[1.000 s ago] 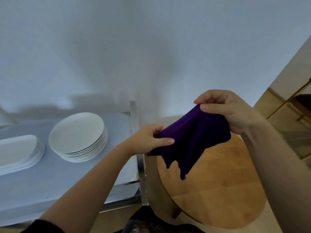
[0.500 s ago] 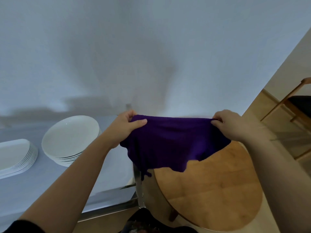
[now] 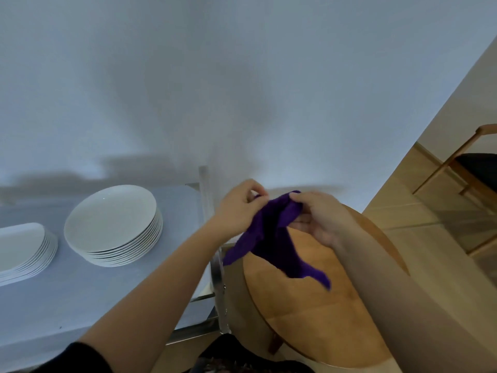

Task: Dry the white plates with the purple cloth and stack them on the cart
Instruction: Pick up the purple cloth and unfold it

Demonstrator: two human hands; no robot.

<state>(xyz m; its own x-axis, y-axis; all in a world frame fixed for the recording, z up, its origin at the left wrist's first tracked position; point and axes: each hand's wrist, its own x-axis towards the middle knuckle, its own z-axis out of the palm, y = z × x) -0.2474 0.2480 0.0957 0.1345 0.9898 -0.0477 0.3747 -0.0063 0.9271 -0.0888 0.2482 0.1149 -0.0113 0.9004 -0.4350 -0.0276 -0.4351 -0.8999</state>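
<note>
The purple cloth (image 3: 271, 238) hangs bunched in mid-air over the near edge of a round wooden table (image 3: 322, 305), with two loose ends drooping toward the tabletop. Both hands grip its upper part close together. The left hand (image 3: 239, 207) pinches a fold between thumb and fingertips; most of that fold is hidden inside the pinch. The right hand (image 3: 320, 216) curls its thumb and fingers round the top of the cloth, and its palm side is partly covered by fabric. A dark sleeve (image 3: 80, 358) is cut off at the bottom edge.

Left of the hands stands the cart (image 3: 80, 305), its metal frame partly hidden behind the left forearm. On it rest a stack of round white plates (image 3: 113, 224) and, further left, a second stack (image 3: 24, 249) cut off by the frame edge. At far right, a wooden chair (image 3: 468, 170) is only partly visible.
</note>
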